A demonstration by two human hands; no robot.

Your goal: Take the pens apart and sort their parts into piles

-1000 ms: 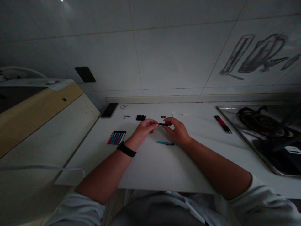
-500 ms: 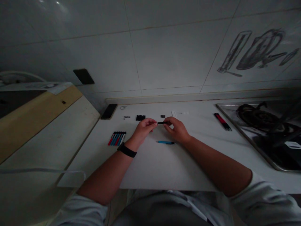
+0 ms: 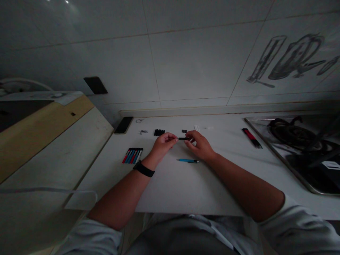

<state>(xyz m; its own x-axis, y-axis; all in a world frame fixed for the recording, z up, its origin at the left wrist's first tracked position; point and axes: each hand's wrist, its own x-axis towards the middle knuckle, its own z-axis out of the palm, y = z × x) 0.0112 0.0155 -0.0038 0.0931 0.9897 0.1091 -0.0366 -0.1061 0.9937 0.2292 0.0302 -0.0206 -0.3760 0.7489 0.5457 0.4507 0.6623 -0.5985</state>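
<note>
Just above the blue pen (image 3: 188, 160) lying on the white tabletop (image 3: 186, 184), the left hand (image 3: 163, 144) and the right hand (image 3: 201, 145) are holding a short black pen part (image 3: 183, 138) between them, fingers pinching each end. Left of that blue pen, a row of pens (image 3: 132, 155) is lying flat, with a black phone (image 3: 123, 125) sitting farther back.

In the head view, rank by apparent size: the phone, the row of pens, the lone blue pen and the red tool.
1. Row of pens
2. Phone and red tool look alike; unranked
3. Lone blue pen
</note>
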